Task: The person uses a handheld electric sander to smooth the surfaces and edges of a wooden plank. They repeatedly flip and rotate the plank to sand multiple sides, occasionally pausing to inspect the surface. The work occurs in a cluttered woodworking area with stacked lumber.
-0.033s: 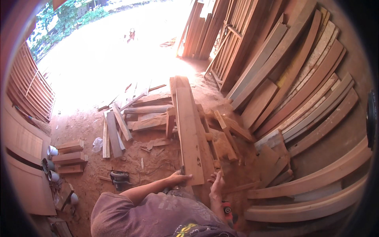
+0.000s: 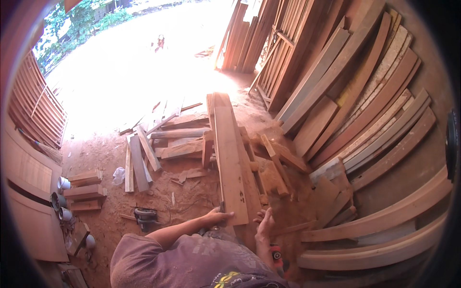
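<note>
A long, flat wooden plank (image 2: 230, 163) runs away from me, lying along another board on a low wooden support. At its near left corner, my left hand (image 2: 217, 218) grips the edge, with the thumb over the top face. A small dark piece, too small to name, shows at that edge just beyond the fingers. To the right of the plank's near end, my right hand (image 2: 264, 222) is raised with loosely bent fingers apart, holding nothing. Beside my right forearm sits a red and black tool (image 2: 276, 254), partly hidden by my body.
A dark power tool (image 2: 145, 218) rests on the dusty floor to the left. Loose offcuts (image 2: 139, 163) lie beyond it. Pots (image 2: 63, 183) and short wood blocks (image 2: 85, 193) stand farther left. Many boards (image 2: 374, 101) lean along the right wall; thick curved timbers (image 2: 374, 249) lie near right.
The fingers of my right hand have shifted slightly. My left hand and the plank look the same.
</note>
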Demonstrator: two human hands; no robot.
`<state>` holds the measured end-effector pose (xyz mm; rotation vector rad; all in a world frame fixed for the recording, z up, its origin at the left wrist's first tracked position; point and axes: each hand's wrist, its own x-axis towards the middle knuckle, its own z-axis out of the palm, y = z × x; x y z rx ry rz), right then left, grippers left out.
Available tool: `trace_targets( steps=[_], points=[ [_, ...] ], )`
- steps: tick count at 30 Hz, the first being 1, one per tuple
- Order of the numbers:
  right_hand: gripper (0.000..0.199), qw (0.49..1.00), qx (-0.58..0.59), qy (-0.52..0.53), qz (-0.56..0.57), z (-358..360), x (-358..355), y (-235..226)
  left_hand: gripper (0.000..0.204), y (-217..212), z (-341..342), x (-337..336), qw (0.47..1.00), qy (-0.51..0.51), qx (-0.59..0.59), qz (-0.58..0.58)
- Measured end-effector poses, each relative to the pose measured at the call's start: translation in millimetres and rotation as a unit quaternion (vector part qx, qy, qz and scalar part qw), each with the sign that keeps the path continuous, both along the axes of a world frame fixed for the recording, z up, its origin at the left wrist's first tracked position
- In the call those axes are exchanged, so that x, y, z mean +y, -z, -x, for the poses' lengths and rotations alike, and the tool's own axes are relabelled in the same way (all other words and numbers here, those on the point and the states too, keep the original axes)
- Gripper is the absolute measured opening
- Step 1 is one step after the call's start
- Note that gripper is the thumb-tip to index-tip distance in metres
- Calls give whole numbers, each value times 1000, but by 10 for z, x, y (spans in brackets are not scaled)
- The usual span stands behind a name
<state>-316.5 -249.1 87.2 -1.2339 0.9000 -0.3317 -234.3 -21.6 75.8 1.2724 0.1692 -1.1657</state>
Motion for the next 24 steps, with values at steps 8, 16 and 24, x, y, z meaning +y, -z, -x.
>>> trace_targets(
  steps=[8, 16, 24],
  points=[
    [81, 1000, -9, 15, 13, -86, 62, -148, 50, -56, -31, 119, 1000, -29, 10, -1],
    [80, 998, 52, -41, -9, -49, 153, -382, 51, -261, -21, 156, 999, -28, 0, -32],
    [78, 996, 42, -80, -5, -68, 103, -148, 49, -72, -21, 175, 999, -36, 2, -24]
  ],
)
